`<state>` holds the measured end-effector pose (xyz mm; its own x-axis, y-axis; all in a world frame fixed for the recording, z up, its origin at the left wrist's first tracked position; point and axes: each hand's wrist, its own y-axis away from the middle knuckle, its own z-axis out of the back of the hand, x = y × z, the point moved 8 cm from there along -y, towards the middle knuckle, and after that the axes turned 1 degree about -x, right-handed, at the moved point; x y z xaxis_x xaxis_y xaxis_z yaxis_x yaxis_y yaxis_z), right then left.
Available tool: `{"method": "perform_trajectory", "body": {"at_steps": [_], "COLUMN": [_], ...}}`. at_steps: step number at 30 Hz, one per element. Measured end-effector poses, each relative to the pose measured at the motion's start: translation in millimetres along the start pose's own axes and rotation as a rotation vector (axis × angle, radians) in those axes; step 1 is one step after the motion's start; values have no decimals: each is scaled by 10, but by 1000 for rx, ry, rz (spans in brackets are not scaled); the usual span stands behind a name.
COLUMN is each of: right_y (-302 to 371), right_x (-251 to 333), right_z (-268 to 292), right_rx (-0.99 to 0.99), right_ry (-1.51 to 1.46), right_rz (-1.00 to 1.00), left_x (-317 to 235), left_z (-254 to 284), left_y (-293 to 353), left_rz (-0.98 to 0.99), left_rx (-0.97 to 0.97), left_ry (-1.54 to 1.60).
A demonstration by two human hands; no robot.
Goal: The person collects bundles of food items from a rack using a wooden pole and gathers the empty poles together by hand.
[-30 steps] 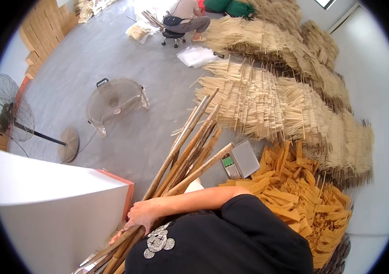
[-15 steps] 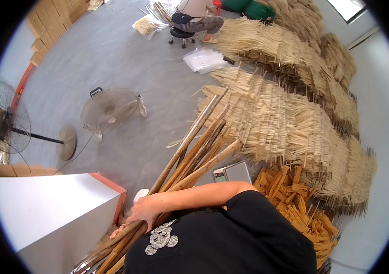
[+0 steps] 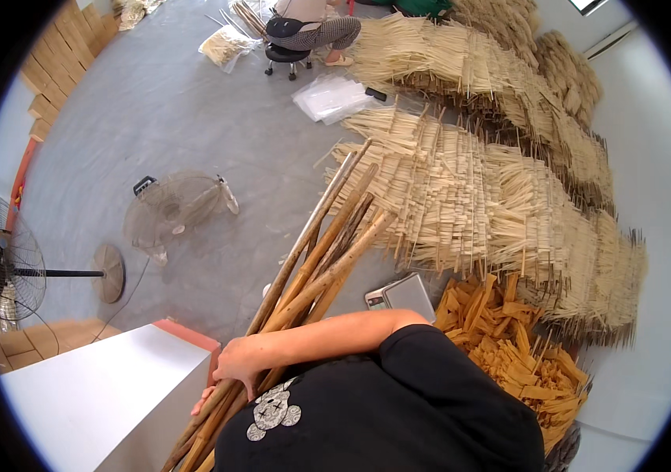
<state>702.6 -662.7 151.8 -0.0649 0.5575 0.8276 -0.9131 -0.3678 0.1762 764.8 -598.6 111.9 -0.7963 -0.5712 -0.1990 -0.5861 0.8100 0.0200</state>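
Note:
A bundle of long brown wooden poles [image 3: 323, 281] slants across my front, from the lower left up toward the middle. My right hand [image 3: 238, 363] is wrapped over the poles from above, its forearm crossing my black shirt. Of my left hand [image 3: 200, 400], only some fingertips show, curled at the left side of the bundle below the right hand; the rest is hidden under the poles. The upper pole ends spread apart, close in view to the rows of pale strips [image 3: 445, 197]. My body and the picture's edge hide the lower ends.
A white block with a red edge [image 3: 115, 393] stands at my left. Beyond are a fan lying low [image 3: 174, 211] and a stand fan [image 3: 107, 274]. A scale [image 3: 408, 297] and orange-brown strips [image 3: 508, 346] lie right. A person [image 3: 312, 33] sits on a stool ahead.
The view has shifted, so the floor, fans and strips sit further left or higher, while the white block appears lower. Both hands still grip the poles, whose upper ends have swung slightly left.

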Motion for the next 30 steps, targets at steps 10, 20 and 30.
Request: {"method": "perform_trajectory", "body": {"at_steps": [10, 20, 30], "right_y": [-191, -307, 163], "right_x": [-359, -476, -652], "right_z": [397, 706, 847], "right_rx": [31, 89, 35], "right_ry": [73, 114, 35], "right_rz": [-91, -91, -78], "left_x": [25, 240, 727], "left_z": [137, 154, -17], "left_y": [-415, -713, -832], "left_rz": [-12, 42, 78], "left_rx": [-13, -14, -28], "left_ry": [50, 76, 48]}}
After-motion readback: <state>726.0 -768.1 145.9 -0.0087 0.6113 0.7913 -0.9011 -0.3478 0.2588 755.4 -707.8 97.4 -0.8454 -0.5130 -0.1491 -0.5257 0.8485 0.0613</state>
